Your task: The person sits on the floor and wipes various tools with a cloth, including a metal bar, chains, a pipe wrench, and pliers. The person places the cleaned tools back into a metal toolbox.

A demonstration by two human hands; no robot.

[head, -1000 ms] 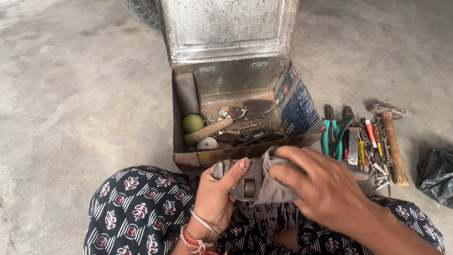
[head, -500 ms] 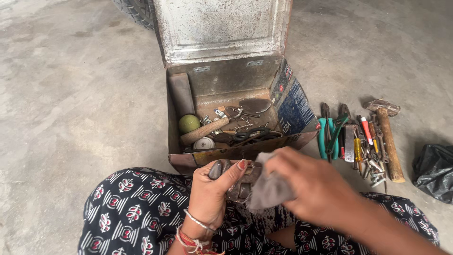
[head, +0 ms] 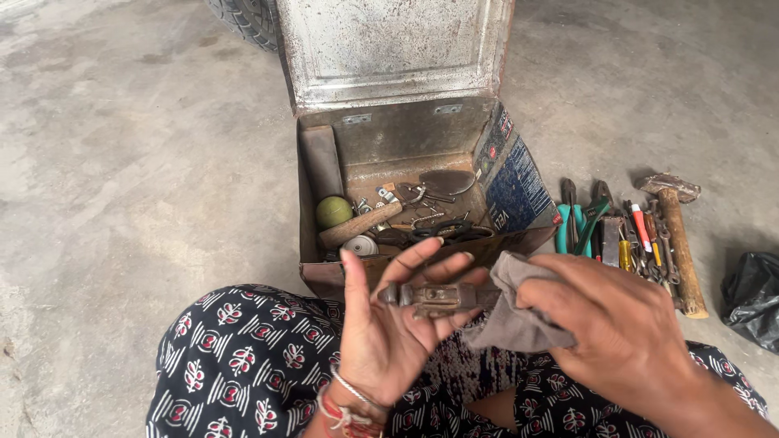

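A rusty pipe wrench (head: 434, 297) lies across the spread fingers of my left hand (head: 388, 332), palm up, over my lap. My right hand (head: 617, 324) is closed on a crumpled grey cloth (head: 511, 320), which covers the wrench's handle end. Both hands are just in front of an open rusty metal toolbox (head: 398, 134).
The toolbox holds a green ball (head: 333, 212), a wooden-handled tool (head: 361, 225) and loose metal parts; its lid (head: 389, 49) stands upright. On the concrete floor to the right lie green-handled pliers (head: 572, 227), screwdrivers, spanners and a hammer (head: 680, 243). A black bag (head: 751, 296) sits far right, a tyre (head: 247, 20) behind the box.
My left hand has opened from a grip to a flat palm, and the wrench has turned to lie across its fingers. The cloth has slid right, off the wrench head.
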